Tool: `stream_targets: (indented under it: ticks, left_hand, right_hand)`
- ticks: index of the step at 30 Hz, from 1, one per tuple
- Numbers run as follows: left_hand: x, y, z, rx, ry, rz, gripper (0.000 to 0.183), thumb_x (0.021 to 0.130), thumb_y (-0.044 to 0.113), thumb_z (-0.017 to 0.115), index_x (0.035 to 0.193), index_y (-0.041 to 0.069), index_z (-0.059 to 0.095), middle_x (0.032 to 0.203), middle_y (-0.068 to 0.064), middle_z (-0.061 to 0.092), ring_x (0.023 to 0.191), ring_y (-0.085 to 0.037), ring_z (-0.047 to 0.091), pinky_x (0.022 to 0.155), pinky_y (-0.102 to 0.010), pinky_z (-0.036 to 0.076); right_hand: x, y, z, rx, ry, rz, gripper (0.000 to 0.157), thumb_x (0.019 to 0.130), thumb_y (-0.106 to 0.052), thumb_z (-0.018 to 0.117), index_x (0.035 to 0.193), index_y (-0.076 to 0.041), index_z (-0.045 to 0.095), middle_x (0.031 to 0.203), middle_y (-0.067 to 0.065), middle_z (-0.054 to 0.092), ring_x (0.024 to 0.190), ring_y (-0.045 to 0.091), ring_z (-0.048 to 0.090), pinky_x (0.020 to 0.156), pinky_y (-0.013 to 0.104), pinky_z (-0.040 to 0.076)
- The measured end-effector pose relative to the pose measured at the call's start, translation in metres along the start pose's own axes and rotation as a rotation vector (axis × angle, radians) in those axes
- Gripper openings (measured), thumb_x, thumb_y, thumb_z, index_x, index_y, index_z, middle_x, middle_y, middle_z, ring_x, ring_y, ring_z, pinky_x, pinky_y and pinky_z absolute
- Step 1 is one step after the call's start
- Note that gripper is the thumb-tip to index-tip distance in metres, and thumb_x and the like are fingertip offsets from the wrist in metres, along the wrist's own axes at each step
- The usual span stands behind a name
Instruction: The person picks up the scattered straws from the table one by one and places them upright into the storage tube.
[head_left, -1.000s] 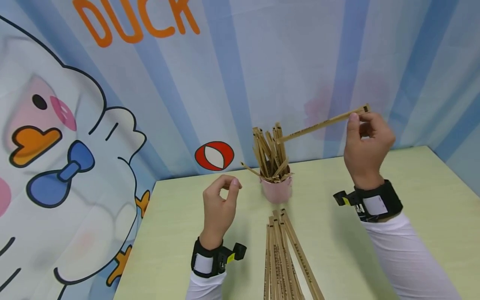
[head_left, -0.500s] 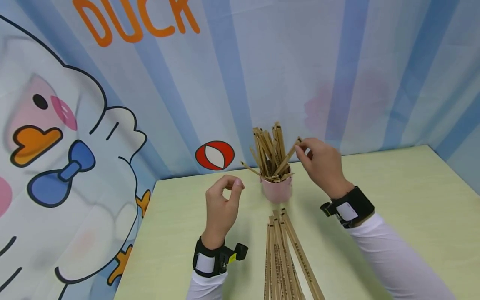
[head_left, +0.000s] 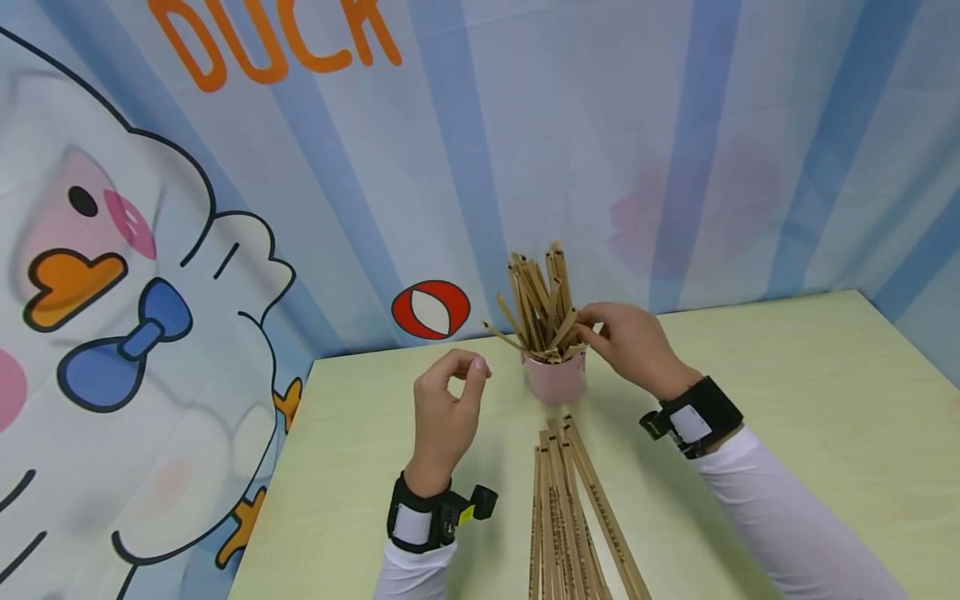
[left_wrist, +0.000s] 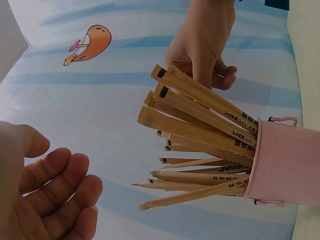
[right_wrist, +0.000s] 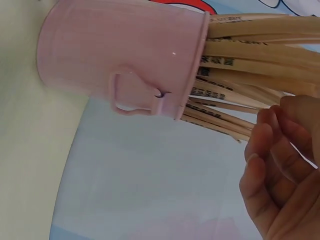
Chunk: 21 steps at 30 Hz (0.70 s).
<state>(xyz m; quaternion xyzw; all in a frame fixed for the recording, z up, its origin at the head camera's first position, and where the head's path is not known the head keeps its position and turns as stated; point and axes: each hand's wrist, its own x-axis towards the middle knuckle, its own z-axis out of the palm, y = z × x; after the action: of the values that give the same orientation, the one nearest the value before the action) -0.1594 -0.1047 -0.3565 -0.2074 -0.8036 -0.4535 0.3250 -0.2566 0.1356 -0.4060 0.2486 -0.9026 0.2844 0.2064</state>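
A pink bucket [head_left: 555,381] with small handles stands at the back of the table, packed with upright and leaning brown paper-wrapped straws [head_left: 536,300]. At its right rim, my right hand [head_left: 633,346] pinches a straw low among the others, thumb and finger together; its tip is mostly hidden behind the fingers. In the right wrist view, the fingertips [right_wrist: 260,135] are close against the printed wrappers [right_wrist: 225,92]. My left hand [head_left: 447,412] hovers to the front left of the bucket, fingers loosely bent, holding nothing. In the left wrist view its palm [left_wrist: 45,200] faces the straws.
More wrapped straws [head_left: 558,508] lie in a loose bundle on the pale yellow table [head_left: 352,467], in front of the bucket. Behind the table hangs a blue striped cloth [head_left: 570,125] with a printed duck [head_left: 112,333]. One straw [head_left: 502,335] juts leftward over the rim.
My right hand has come left and down from the upper right, bringing a straw into the bucket and lowering with it. The left hand has barely moved.
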Motion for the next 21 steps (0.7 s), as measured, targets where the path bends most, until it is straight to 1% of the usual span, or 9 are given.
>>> stream_targets:
  ticks: [3, 7, 12, 16, 21]
  left_hand:
    - [0.000, 0.000, 0.000, 0.004, 0.001, 0.001, 0.013, 0.089, 0.000, 0.054, 0.078, -0.002, 0.062, 0.070, -0.010, 0.062, 0.068, -0.018, 0.056, 0.070, -0.036, 0.049]
    - [0.000, 0.000, 0.000, 0.007, -0.001, 0.001, 0.014, 0.090, 0.001, 0.054, 0.079, -0.001, 0.062, 0.071, -0.009, 0.062, 0.068, -0.017, 0.056, 0.070, -0.035, 0.049]
    - [0.000, 0.000, 0.001, 0.004, -0.005, 0.003, 0.013, 0.089, 0.000, 0.054, 0.079, -0.002, 0.062, 0.071, -0.010, 0.062, 0.068, -0.016, 0.056, 0.069, -0.035, 0.049]
    - [-0.002, -0.003, 0.003, 0.008, -0.025, -0.008, 0.013, 0.089, 0.001, 0.055, 0.079, -0.001, 0.063, 0.071, -0.009, 0.062, 0.068, -0.016, 0.056, 0.070, -0.034, 0.049]
    - [-0.008, -0.026, 0.012, 0.012, -0.070, -0.034, 0.016, 0.092, 0.010, 0.055, 0.081, 0.003, 0.064, 0.074, -0.004, 0.064, 0.071, -0.015, 0.057, 0.072, -0.035, 0.050]
  right_hand:
    - [-0.007, 0.000, -0.007, 0.025, 0.004, 0.038, 0.021, 0.092, -0.026, 0.056, 0.103, -0.012, 0.068, 0.089, 0.002, 0.067, 0.064, 0.011, 0.056, 0.053, 0.031, 0.043]
    - [-0.023, 0.003, -0.009, 0.046, -0.003, 0.111, 0.023, 0.093, -0.028, 0.055, 0.102, -0.012, 0.067, 0.090, 0.003, 0.066, 0.064, 0.012, 0.055, 0.052, 0.032, 0.043]
    - [-0.047, 0.005, 0.001, 0.082, -0.079, 0.183, 0.029, 0.094, -0.036, 0.052, 0.100, -0.012, 0.067, 0.088, 0.001, 0.066, 0.063, 0.009, 0.054, 0.053, 0.031, 0.043]
    - [-0.063, 0.003, 0.011, 0.122, -0.107, 0.214, 0.032, 0.094, -0.039, 0.051, 0.101, -0.012, 0.067, 0.088, -0.001, 0.066, 0.064, 0.007, 0.054, 0.054, 0.030, 0.043]
    - [-0.072, 0.000, 0.017, 0.148, -0.099, 0.232, 0.034, 0.093, -0.040, 0.051, 0.100, -0.012, 0.068, 0.088, -0.001, 0.066, 0.062, 0.006, 0.053, 0.052, 0.030, 0.043]
